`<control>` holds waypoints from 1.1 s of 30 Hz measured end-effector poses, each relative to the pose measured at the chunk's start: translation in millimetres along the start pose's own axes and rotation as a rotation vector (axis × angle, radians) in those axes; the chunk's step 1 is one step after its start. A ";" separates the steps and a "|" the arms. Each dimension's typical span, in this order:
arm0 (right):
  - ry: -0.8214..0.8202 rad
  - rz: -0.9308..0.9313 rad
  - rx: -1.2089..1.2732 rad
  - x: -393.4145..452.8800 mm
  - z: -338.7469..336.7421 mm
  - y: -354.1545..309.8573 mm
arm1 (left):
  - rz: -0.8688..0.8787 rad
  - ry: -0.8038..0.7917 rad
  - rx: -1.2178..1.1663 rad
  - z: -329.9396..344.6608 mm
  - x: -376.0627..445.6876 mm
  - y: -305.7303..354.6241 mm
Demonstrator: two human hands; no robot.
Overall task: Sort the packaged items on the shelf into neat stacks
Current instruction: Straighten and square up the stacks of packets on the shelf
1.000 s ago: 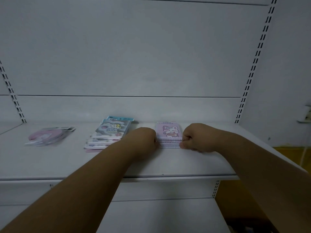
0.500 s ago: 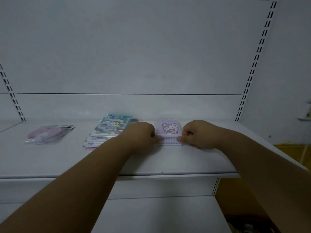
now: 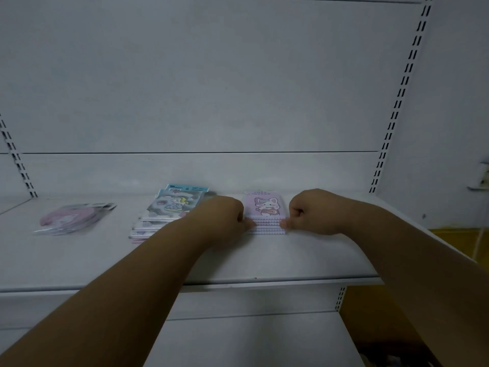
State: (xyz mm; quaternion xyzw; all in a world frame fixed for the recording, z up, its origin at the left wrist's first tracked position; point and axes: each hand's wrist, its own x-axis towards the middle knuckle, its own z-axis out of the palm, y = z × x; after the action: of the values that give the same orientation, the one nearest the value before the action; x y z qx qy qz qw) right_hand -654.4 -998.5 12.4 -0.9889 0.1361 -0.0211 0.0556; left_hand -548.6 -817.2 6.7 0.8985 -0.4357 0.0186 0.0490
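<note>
White shelf, mostly bare. Three groups of packaged goods along it.

Centre: a stack of purple packets with a cartoon cat on the top one, lying flat, near edges showing as ridged layers. Left hand and right hand sit at either side of it, knuckles up, fingers curled under. Fingertips press in against the stack's two near corners, one hand per side. Reads as squaring up, not lifting: the stack rests on the shelf.

Just to the left, partly behind the left forearm: a stack of blue-grey packets, stepped and fanned toward the front, edges plainly not aligned. Well apart at the far left, a pink round item in a clear bag, possibly more than one; too blurred to count.

Step in hand, by my judgement: tidying the purple stack, which looks nearly even. Next likely calls for letting go and squeezing the fanned blue-grey stack flush from its sides and front.
</note>
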 end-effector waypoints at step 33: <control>0.087 0.351 0.593 73.5 34.9 -202.5 | -0.361 0.032 -0.639 -17.0 -29.6 -163.1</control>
State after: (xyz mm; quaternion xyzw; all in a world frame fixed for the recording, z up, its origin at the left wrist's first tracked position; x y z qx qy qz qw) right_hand -527.6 -821.1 3.1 -0.8894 0.2943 -0.0921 0.3375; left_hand -438.8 -692.0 9.6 0.8999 -0.2529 -0.1133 0.3366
